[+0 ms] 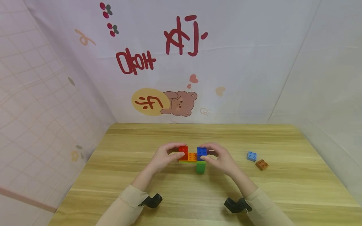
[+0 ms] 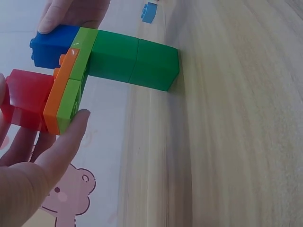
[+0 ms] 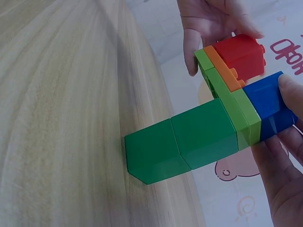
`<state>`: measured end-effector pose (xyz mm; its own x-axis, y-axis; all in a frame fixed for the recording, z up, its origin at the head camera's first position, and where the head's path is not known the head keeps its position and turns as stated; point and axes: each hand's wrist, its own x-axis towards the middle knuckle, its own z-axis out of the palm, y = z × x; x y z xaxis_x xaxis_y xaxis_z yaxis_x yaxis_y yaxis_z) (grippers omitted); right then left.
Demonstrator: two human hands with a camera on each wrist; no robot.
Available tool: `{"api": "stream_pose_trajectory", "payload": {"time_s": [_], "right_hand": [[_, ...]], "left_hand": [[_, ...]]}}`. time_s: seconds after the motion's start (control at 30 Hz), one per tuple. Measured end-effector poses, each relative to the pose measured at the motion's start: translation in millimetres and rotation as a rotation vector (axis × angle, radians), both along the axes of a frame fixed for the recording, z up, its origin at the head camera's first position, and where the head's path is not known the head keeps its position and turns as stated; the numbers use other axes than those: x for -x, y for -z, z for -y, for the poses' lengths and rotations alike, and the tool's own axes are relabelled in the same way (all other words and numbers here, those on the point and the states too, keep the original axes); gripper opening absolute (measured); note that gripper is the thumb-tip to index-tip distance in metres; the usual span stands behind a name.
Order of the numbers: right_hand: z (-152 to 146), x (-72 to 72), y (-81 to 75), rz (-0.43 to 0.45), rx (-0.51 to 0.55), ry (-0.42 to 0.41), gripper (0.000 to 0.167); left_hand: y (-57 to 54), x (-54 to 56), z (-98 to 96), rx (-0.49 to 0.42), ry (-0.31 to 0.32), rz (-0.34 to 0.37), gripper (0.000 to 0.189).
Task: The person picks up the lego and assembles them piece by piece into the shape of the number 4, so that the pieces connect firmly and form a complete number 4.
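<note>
A toy-brick structure stands upright on the table. Its column is two stacked dark green bricks point(image 2: 113, 56), topped by light green flat bricks point(image 2: 84, 45) that reach out sideways to the left. On that overhang lies an orange flat brick point(image 1: 192, 156), with a red brick point(image 1: 183, 150) on its left end. Above the column sits a blue brick point(image 1: 202, 151). My left hand point(image 1: 165, 158) holds the red brick's end between thumb and fingers, one fingertip right at the light green edge. With thumb and fingers on opposite sides, my right hand point(image 1: 222, 160) pinches the blue brick.
Right of my right hand, a light blue brick point(image 1: 252, 156) and a brown brick point(image 1: 262, 164) lie loose on the wooden table point(image 1: 127, 135). A printed cloth point(image 1: 240, 62) hangs behind the table's far edge. Black wrist mounts point(image 1: 152, 201) stick out from both sleeves.
</note>
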<state>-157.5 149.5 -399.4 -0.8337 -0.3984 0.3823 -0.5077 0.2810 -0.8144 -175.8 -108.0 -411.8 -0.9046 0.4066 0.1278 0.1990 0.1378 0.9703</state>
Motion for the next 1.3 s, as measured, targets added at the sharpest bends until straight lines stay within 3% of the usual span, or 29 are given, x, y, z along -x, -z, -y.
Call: {"api": "stream_pose_trajectory", "payload": {"time_s": [0.37, 0.67, 1.3], "right_hand": [[0, 0.2, -0.7, 0.0, 0.006, -0.01, 0.033], [-6, 17.7, 30.2, -0.007, 0.023, -0.007, 0.037], [-7, 18.4, 31.3, 0.0, 0.023, -0.008, 0.036]], "left_hand": [[-0.4, -1.2, -3.3, -0.042, -0.029, 0.0, 0.035], [-1.3, -0.7, -4.8, -0.017, -0.049, -0.003, 0.035], [-0.1, -0.5, -5.8, -0.013, -0.055, -0.004, 0.036]]}}
